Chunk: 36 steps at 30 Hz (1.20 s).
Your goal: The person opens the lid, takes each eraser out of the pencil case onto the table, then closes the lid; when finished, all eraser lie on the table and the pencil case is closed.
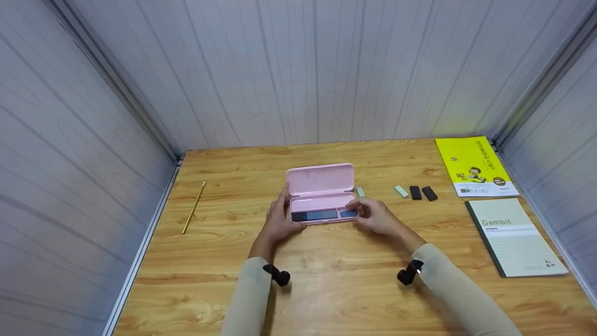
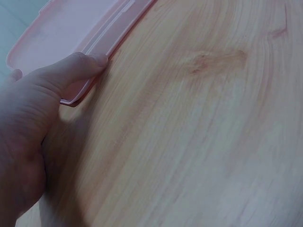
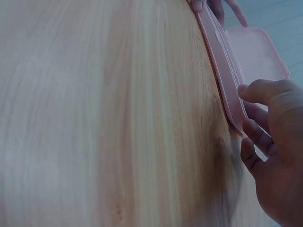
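Observation:
A pink pencil case (image 1: 320,179) lies open in the middle of the wooden table (image 1: 326,289), its lid tilted back. Its tray holds a row of dark and blue erasers (image 1: 315,215). My left hand (image 1: 279,218) grips the case's left end, with the thumb (image 2: 80,66) on the front edge of the pink case (image 2: 71,28). My right hand (image 1: 374,215) holds the right end. In the right wrist view its thumb (image 3: 258,91) lies over the rim of the case (image 3: 251,52) and the fingers curl against its side. Whether it also touches an eraser is hidden.
A yellow pencil (image 1: 193,207) lies at the left. Right of the case are a pale eraser (image 1: 360,191), a green eraser (image 1: 401,191) and two black erasers (image 1: 422,192). A yellow book (image 1: 475,165) and a "Gambit" notebook (image 1: 513,235) sit far right. Walls enclose three sides.

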### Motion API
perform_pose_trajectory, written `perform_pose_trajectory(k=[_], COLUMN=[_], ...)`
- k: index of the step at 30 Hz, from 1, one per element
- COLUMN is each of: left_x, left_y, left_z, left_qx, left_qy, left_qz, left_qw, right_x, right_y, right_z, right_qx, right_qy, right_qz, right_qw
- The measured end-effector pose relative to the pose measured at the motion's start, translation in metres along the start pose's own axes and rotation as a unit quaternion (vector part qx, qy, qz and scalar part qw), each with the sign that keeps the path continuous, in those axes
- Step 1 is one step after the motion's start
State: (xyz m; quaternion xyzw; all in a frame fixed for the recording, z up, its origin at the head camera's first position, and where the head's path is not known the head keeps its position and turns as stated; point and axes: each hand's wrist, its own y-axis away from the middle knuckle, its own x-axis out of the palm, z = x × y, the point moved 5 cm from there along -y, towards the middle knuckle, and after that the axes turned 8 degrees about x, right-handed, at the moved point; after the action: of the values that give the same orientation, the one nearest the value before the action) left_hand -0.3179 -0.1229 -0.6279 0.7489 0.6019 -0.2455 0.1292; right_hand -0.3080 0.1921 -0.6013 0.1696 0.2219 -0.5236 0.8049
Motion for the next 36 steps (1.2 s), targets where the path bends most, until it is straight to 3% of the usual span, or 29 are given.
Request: perform_pose_trajectory(k=[15, 25, 36], left_x=[-0.002, -0.001, 0.0], left_y=[0.001, 0.0, -0.001], left_z=[0.0, -0.001, 0.0], left_qx=[-0.011, 0.025, 0.003], left_qy=[-0.002, 0.001, -0.004], left_qz=[0.005, 0.001, 0.006], left_qw=[0.9999, 0.9997, 1.0], right_x=[0.001, 0.005, 0.012], right_y=[-0.001, -0.004, -0.006], right_z=[0.001, 0.004, 0.003], right_qx=[0.0, -0.021, 0.004], right_qy=[0.006, 0.02, 0.061], right_qz=[-0.002, 0.014, 0.04], right_qw=[1.0, 0.999, 0.997])
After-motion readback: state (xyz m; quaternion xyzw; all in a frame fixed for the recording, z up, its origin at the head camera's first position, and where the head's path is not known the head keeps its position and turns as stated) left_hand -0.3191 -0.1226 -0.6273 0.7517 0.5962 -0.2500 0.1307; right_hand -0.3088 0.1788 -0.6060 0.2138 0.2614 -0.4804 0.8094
